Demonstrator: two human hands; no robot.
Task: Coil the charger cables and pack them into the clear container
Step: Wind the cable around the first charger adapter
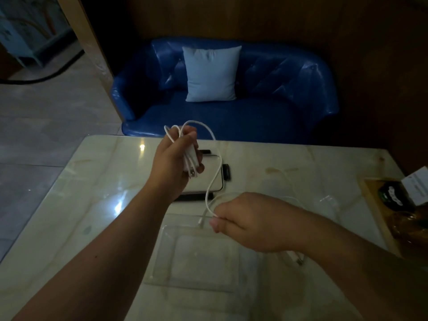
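Note:
My left hand (174, 156) is raised above the table and grips a white charger plug (191, 158) with several loops of its white cable (214, 179) wound around it. The cable's free length hangs down to my right hand (247, 222), which pinches it near its end connector. The clear container (196, 256) lies open and flat on the marble table (92, 181), right below my right hand. A second white cable (294, 258) lies on the table to the right, partly hidden by my right forearm.
A phone (215, 172) and a dark flat device lie on the table beyond the container. A wooden tray (379, 218) with dark items and a card stands at the right edge. A blue sofa (231, 112) with a pale cushion is behind the table.

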